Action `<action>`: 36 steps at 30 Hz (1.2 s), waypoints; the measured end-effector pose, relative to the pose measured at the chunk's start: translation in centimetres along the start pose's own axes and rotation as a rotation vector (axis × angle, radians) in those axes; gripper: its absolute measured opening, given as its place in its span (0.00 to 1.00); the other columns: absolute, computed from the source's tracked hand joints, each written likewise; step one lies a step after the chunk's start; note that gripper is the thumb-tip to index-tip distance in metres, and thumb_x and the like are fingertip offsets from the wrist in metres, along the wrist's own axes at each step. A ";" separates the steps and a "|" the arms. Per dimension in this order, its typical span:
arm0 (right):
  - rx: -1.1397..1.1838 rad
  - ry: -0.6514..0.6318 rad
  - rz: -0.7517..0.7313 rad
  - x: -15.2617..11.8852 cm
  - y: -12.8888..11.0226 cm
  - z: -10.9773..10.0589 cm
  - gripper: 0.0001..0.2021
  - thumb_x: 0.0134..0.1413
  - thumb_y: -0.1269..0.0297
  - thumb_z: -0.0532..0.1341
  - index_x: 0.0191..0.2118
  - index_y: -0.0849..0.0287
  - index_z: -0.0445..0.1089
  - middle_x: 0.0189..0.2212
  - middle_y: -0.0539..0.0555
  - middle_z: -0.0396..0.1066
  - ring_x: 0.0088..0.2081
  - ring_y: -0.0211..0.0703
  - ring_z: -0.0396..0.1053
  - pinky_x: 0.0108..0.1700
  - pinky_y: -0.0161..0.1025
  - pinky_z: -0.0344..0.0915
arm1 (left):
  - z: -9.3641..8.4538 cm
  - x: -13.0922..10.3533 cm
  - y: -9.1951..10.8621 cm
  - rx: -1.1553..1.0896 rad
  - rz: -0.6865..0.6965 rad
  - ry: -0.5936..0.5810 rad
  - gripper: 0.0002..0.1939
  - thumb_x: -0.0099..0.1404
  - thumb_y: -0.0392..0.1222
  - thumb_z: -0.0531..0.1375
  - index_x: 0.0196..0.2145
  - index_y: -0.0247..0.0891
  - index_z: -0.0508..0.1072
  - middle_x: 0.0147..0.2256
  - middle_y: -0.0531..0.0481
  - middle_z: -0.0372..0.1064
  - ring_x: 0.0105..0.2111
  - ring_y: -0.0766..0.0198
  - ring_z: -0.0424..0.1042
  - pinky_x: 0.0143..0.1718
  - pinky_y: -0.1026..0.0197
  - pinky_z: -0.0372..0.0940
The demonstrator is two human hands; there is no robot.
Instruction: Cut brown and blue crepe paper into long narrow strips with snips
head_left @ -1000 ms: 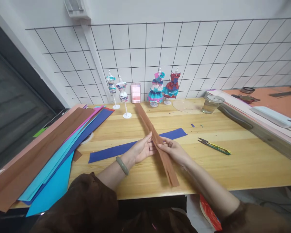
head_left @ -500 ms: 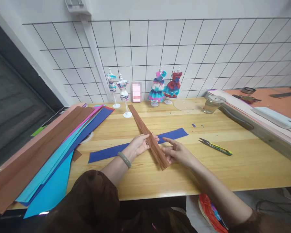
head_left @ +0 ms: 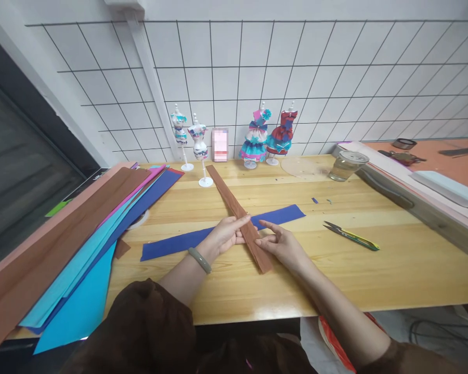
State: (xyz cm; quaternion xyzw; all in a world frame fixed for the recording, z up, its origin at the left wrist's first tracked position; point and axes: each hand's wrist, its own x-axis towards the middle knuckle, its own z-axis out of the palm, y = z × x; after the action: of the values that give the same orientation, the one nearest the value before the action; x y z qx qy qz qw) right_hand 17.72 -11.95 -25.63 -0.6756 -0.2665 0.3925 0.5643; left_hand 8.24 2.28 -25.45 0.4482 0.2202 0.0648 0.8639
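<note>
A long brown crepe paper strip (head_left: pixel 231 198) runs from the back of the table toward me, its near end between my hands. My left hand (head_left: pixel 226 235) grips it, thumb on top and fingers underneath. My right hand (head_left: pixel 284 245) pinches the strip's right edge near that end, with the index finger stretched out to the left. Beneath the brown strip and my left hand, a dark blue paper strip (head_left: pixel 171 246) lies crosswise on the wooden table (head_left: pixel 296 288). Thread snips (head_left: pixel 351 236) with yellow-green handles rest to the right of my right hand.
Stacked coloured paper (head_left: pixel 81 234) covers the table's left side. Small dress forms stand at the back, including a white one (head_left: pixel 198 143) and one in a red dress (head_left: pixel 284 130), with a phone (head_left: pixel 220 145) between. A cup (head_left: pixel 347 165) sits at the back right.
My left thumb has moved right across the brown strip. My right hand has closed in on the strip's edge, and the strip's near end looks flatter. The view has shifted slightly.
</note>
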 end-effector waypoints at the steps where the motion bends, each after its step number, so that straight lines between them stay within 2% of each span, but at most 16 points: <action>1: -0.002 0.003 0.002 -0.1 0.0 0.2 0.40 0.38 0.59 0.68 0.58 0.65 0.53 0.21 0.47 0.72 0.26 0.40 0.70 0.34 0.38 0.66 | -0.1 -0.1 0.0 0.048 -0.004 0.001 0.12 0.57 0.43 0.61 0.34 0.31 0.70 0.33 0.39 0.73 0.34 0.58 0.73 0.39 0.52 0.67; 6: 0.060 0.005 -0.021 -0.4 0.0 0.6 0.38 0.37 0.58 0.68 0.56 0.64 0.56 0.20 0.46 0.70 0.26 0.39 0.69 0.33 0.37 0.65 | 0.0 -0.4 -0.1 0.135 -0.016 0.079 0.08 0.54 0.35 0.63 0.32 0.30 0.71 0.32 0.41 0.73 0.31 0.61 0.73 0.39 0.53 0.67; 9: 0.114 -0.009 -0.003 -0.4 0.0 0.6 0.37 0.38 0.55 0.67 0.55 0.63 0.58 0.22 0.49 0.72 0.30 0.41 0.70 0.36 0.37 0.65 | 0.1 -0.3 -0.3 0.087 0.010 0.041 0.07 0.55 0.34 0.63 0.32 0.30 0.71 0.33 0.40 0.73 0.33 0.60 0.73 0.41 0.53 0.66; 13: 0.089 -0.022 -0.016 -0.3 0.4 0.4 0.36 0.37 0.55 0.68 0.54 0.63 0.59 0.20 0.48 0.71 0.25 0.38 0.68 0.31 0.36 0.64 | 0.0 -0.1 -0.3 0.011 0.062 0.021 0.07 0.57 0.34 0.61 0.35 0.31 0.68 0.34 0.38 0.73 0.36 0.56 0.73 0.40 0.53 0.66; 16: 0.055 -0.013 -0.025 -0.5 0.5 0.4 0.37 0.37 0.56 0.68 0.54 0.64 0.58 0.20 0.47 0.70 0.24 0.38 0.67 0.30 0.36 0.63 | -0.3 0.2 0.1 -0.112 0.113 0.071 0.05 0.61 0.37 0.56 0.34 0.31 0.66 0.32 0.37 0.73 0.36 0.54 0.73 0.38 0.52 0.67; 19: 0.062 -0.006 -0.024 -0.7 0.4 0.6 0.38 0.38 0.57 0.68 0.56 0.65 0.56 0.21 0.47 0.70 0.25 0.38 0.67 0.31 0.36 0.63 | -0.7 0.4 0.4 -0.178 0.127 0.120 0.04 0.62 0.34 0.52 0.33 0.30 0.65 0.31 0.36 0.72 0.35 0.53 0.74 0.39 0.51 0.67; 25: 0.202 -0.013 -0.006 -0.4 0.1 0.7 0.32 0.41 0.52 0.65 0.52 0.60 0.61 0.27 0.50 0.72 0.32 0.43 0.70 0.32 0.36 0.64 | -0.2 0.1 -0.1 -0.093 0.061 0.058 0.05 0.60 0.29 0.51 0.30 0.31 0.66 0.32 0.37 0.72 0.33 0.57 0.74 0.41 0.50 0.66; 27: 0.233 0.009 -0.005 -0.2 0.3 0.7 0.32 0.39 0.53 0.66 0.51 0.61 0.61 0.27 0.50 0.72 0.31 0.42 0.71 0.33 0.37 0.65 | 0.1 0.1 -0.3 -0.088 0.055 0.033 0.06 0.60 0.28 0.51 0.29 0.31 0.66 0.31 0.38 0.72 0.32 0.59 0.74 0.42 0.51 0.65; 31: 0.198 -0.003 -0.037 0.0 0.8 0.6 0.33 0.39 0.55 0.67 0.52 0.63 0.60 0.23 0.49 0.72 0.26 0.39 0.69 0.32 0.37 0.65 | 0.2 0.2 -0.3 -0.123 0.024 -0.001 0.04 0.61 0.34 0.54 0.31 0.31 0.67 0.30 0.39 0.72 0.34 0.57 0.73 0.40 0.52 0.66; 33: 0.168 -0.019 -0.048 -0.1 1.0 0.6 0.33 0.39 0.55 0.67 0.52 0.62 0.60 0.22 0.49 0.72 0.25 0.39 0.69 0.32 0.38 0.65 | 0.0 0.4 -0.1 -0.145 0.023 0.032 0.06 0.61 0.38 0.55 0.32 0.31 0.67 0.30 0.39 0.72 0.34 0.56 0.73 0.39 0.52 0.66; 36: 0.143 0.007 -0.036 -0.2 0.9 0.8 0.33 0.38 0.55 0.67 0.52 0.63 0.61 0.23 0.50 0.73 0.24 0.39 0.69 0.32 0.38 0.65 | -0.5 0.6 0.0 -0.197 0.077 0.102 0.05 0.61 0.37 0.54 0.32 0.32 0.67 0.30 0.40 0.71 0.34 0.56 0.73 0.39 0.52 0.67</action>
State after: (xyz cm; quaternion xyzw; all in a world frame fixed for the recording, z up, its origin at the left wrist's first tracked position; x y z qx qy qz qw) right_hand 16.88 -11.94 -26.54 -0.6300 -0.2480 0.3981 0.6190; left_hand 8.59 2.85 -25.89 0.3653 0.2390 0.1420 0.8884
